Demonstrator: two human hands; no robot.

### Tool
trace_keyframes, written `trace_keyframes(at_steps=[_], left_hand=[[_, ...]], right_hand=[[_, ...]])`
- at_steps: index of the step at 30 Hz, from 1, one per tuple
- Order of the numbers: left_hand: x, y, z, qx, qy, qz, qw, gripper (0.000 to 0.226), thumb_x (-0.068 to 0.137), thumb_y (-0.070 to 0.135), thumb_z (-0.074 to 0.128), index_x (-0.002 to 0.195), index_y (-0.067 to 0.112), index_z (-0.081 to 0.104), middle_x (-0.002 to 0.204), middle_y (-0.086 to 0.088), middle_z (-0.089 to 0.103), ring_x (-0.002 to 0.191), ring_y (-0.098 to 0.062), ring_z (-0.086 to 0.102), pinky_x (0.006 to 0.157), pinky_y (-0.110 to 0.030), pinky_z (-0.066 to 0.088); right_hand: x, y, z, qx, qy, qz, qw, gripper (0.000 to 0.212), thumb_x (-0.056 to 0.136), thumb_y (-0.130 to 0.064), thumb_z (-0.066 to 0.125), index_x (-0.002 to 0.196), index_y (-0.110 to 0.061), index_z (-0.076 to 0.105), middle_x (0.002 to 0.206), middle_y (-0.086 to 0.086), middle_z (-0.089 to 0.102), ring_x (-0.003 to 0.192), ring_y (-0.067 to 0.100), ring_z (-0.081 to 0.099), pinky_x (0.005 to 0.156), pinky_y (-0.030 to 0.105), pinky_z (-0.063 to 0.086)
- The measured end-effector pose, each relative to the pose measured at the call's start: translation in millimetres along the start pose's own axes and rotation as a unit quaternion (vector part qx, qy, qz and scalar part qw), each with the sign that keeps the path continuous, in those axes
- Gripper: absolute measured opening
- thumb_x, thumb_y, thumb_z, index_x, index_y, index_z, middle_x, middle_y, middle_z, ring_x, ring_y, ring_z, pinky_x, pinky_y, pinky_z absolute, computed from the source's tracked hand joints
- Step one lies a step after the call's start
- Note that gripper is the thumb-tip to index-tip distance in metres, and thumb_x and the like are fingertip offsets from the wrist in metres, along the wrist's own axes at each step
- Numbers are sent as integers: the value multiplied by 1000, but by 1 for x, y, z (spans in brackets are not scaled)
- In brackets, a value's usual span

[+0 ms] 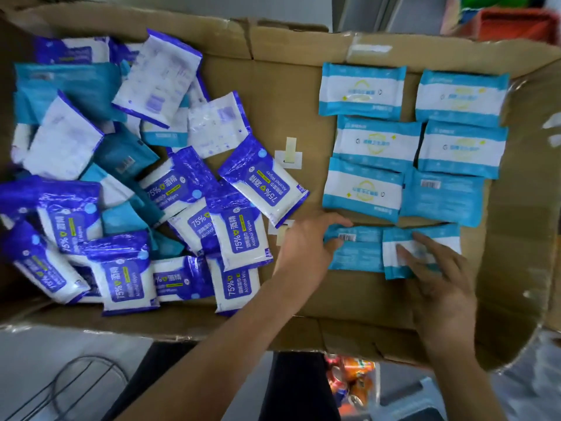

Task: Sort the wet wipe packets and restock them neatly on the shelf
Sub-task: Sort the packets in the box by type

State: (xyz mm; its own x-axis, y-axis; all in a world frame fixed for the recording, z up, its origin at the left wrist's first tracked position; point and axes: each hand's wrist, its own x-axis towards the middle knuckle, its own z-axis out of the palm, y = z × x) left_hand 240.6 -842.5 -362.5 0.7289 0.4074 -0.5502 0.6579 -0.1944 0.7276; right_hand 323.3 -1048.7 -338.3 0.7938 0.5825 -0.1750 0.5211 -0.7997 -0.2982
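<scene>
Risk first: the two teal packets under your hands overlap, so if you slide either one sideways it will drag its neighbour and skew the bottom row; the edge of the one beneath your right hand rides over the other. Pushing up-box could also nudge the six teal packets (413,141) just beyond your fingertips, which lie in two tidy columns, some face up, some barcode up. That mixed facing will likely carry onto the shelf unless you flip them now. Your left hand (306,244) has its fingers curled over the left edge of the barcode-up packet (355,250), thumb side toward the pile; it looks like a light grip, not a lift, though the frame is blurred. Your right hand (437,268) lies with fingers fairly straight and spread, pressing flat on the striped packet (397,253), holding nothing. Both packets sit on the floor of the cardboard box (267,95), directly beneath your fingers. The unsorted pile (121,177), purple alcohol wipes mixed with teal ones, lies well off to the left of your left hand, with bare cardboard between. A purple packet (264,180) at the pile's edge sits near your left wrist; a careless sweep of that forearm could knock it into the sorted side. No shelf is in view.
</scene>
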Motion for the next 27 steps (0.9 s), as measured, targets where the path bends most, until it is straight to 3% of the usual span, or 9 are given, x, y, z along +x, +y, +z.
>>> trace_keyframes(at_steps=[3,6,10,13,15,17,19,23,27], left_hand=[[-11,-3,-12,10,40,60,997,39,86,5,64,114,33,63,124,15,56,107,-7,57,92,-28,53],[-39,-16,-45,20,77,106,991,37,84,0,62,111,26,65,123,13,54,110,-4,55,88,-15,48],[-81,-54,-115,104,140,89,981,32,89,3,60,112,25,63,121,10,55,116,-10,52,91,-27,48],[-101,-81,-174,213,253,93,939,36,84,-6,63,114,14,67,125,-3,57,122,-26,47,105,-34,39],[-107,-94,-208,274,284,93,914,36,86,-6,62,118,10,66,130,-7,57,128,-31,44,111,-34,33],[-106,-108,-235,286,270,77,916,38,88,-1,62,123,13,63,134,-3,55,127,-27,47,110,-30,34],[-100,-124,-249,295,233,65,924,42,88,6,66,127,19,61,133,3,57,123,-24,50,106,-32,39],[-84,-141,-252,410,159,62,896,43,81,30,76,123,29,65,119,8,63,112,-28,49,90,-42,41],[-77,-140,-244,448,138,32,883,43,67,37,82,107,24,71,111,5,65,106,-31,51,86,-43,37]], right_hand=[[1,-1,5,-9,36,89,995,53,75,12,67,121,-15,67,141,7,50,123,37,42,100,52,43],[3,-28,9,-10,39,159,986,57,75,9,67,127,-15,61,145,9,42,129,36,33,107,49,32],[-1,-99,18,123,25,93,988,46,84,-4,56,129,-11,57,136,10,47,126,31,41,106,35,34],[-2,-161,35,212,-56,6,976,37,89,-18,54,125,-18,62,124,-1,58,116,15,52,102,17,35],[-1,-202,47,250,-121,-36,960,30,95,-22,56,124,-23,62,122,-7,61,110,5,56,96,12,40],[4,-241,59,281,-175,-49,942,30,97,-23,55,127,-26,60,122,-11,62,108,0,56,94,9,41],[11,-278,74,302,-203,-60,930,33,98,-23,53,131,-25,57,125,-11,61,113,2,55,98,18,43],[36,-331,99,321,-191,-59,926,35,98,-18,51,133,-17,54,128,-1,59,116,13,55,101,30,44],[53,-354,115,344,-175,-23,922,29,93,-18,59,122,-18,57,115,-1,61,100,17,60,88,39,51]])
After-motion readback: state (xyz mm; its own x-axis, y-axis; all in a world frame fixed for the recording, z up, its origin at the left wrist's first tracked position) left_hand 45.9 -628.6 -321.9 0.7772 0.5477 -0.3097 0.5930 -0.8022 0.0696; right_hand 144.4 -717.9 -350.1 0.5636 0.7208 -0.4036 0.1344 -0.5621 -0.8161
